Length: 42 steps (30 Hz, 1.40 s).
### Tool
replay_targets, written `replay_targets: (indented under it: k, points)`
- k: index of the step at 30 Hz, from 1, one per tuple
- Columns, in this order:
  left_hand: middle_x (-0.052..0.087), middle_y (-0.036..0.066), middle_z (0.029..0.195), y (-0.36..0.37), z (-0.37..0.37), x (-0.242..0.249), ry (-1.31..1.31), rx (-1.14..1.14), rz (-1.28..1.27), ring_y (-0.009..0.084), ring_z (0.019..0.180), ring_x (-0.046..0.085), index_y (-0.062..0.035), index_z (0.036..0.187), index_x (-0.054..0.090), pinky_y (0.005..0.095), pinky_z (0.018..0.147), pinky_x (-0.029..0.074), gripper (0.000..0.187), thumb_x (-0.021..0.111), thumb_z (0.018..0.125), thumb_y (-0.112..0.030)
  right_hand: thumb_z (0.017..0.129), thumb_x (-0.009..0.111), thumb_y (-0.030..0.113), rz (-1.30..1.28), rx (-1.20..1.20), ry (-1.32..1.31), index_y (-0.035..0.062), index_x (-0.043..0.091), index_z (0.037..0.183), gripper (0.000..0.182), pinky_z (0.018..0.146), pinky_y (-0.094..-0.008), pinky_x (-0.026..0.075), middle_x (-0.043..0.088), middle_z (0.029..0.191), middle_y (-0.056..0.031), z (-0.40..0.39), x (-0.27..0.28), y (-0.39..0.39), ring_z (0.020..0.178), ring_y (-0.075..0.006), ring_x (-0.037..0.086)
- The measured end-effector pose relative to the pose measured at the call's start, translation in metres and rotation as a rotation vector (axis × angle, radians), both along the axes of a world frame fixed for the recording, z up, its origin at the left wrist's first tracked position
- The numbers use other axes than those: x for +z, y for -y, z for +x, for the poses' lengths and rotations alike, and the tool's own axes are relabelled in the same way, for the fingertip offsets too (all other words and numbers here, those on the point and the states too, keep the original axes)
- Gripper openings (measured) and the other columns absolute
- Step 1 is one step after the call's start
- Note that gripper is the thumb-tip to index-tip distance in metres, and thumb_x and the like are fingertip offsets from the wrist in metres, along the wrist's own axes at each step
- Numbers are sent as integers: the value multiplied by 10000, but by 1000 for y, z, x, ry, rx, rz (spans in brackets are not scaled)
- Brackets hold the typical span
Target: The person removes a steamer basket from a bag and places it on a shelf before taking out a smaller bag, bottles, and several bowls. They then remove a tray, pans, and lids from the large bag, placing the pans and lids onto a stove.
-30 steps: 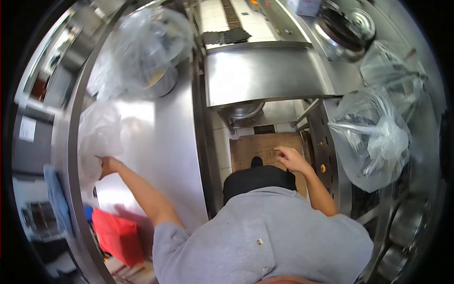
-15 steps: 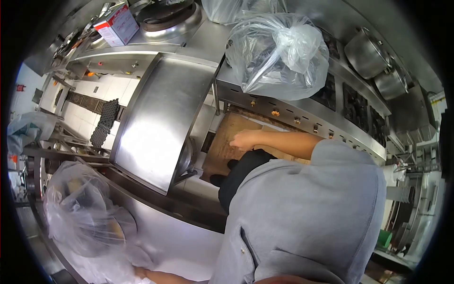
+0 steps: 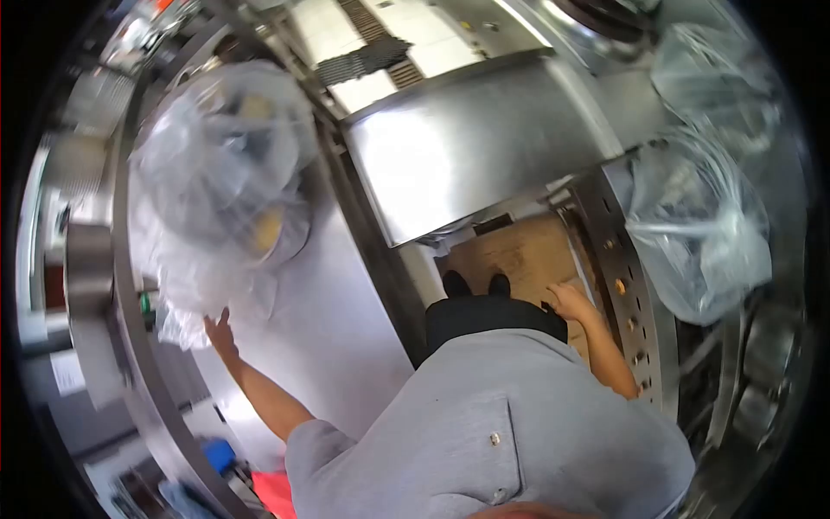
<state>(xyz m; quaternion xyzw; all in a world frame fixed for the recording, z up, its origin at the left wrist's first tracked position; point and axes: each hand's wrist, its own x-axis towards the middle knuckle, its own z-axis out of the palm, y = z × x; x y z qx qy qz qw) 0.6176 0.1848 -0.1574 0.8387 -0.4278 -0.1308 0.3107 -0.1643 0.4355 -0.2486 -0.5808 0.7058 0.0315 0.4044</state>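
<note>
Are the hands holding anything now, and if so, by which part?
The left hand is at the near edge of the plastic bag; blur leaves unclear whether it grips it. The right hand is loosely open, with nothing visibly held.

Ahead of me, steel table (image 3: 497,134); beyond it, dark mat (image 3: 363,63) on white tiles (image 3: 441,54); below, brown sheet (image 3: 510,251); right, clear plastic bag (image 3: 705,246), yellowish knob (image 3: 621,287).
</note>
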Motion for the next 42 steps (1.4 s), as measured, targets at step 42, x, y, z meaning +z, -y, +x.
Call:
replay_targets:
  k: [42]
  points:
    - [532, -25, 657, 231, -222, 217, -452, -436, -347, 89, 587, 471, -31, 797, 663, 265, 534, 361, 233, 610, 818, -257, 765, 631, 106, -1263, 1075, 187, 41, 541, 1135, 386, 790, -432, 471, 613, 1057, -172, 389, 329, 566, 928, -366, 584]
